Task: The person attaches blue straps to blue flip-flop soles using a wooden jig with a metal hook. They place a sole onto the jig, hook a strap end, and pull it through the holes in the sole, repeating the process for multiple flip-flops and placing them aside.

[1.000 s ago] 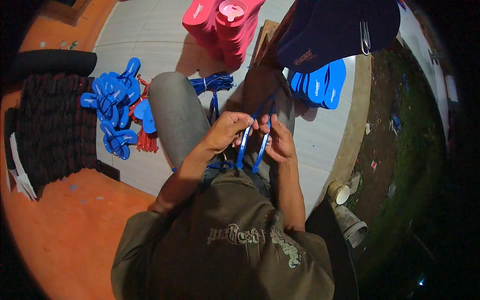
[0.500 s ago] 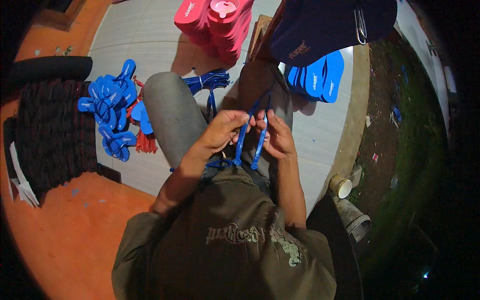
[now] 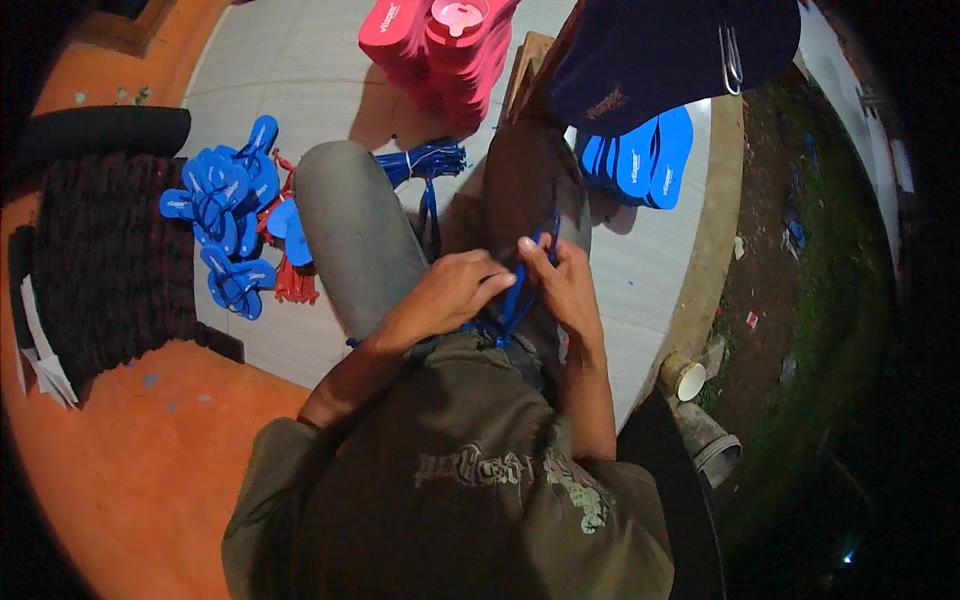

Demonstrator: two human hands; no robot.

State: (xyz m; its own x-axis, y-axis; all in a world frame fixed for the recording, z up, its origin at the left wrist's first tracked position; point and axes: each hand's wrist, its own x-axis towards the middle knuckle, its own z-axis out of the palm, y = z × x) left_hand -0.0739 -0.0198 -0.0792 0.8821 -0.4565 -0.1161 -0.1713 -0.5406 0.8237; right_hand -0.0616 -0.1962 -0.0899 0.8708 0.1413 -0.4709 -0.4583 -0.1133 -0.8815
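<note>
Over my lap I have a blue flip-flop strap (image 3: 513, 306), its arms drawn close together. My left hand (image 3: 458, 292) has its fingers bent, thumb and fingertips at the strap's side. My right hand (image 3: 568, 288) pinches the strap higher up, near the toe end, its thumb pointing up. Part of the strap is hidden behind the fingers. More blue strap pieces lie on my lap under the left wrist. Between my knees lies a tied bundle of blue straps (image 3: 430, 160), with one strap hanging toward me.
Ahead are stacked pink soles (image 3: 478, 75), a dark navy sole-shaped piece (image 3: 660, 60) with a wire clip, and blue soles (image 3: 655, 160). At left lie blue flip-flops (image 3: 222, 195), red straps (image 3: 296, 275) and a dark stack (image 3: 115, 260). A pale cup (image 3: 688, 381) stands right, by the ledge.
The strap's two arms, spread apart before, are now close together. My right hand has shifted its grip around the upper strap; my left hand has turned and dropped lower, its back now facing up.
</note>
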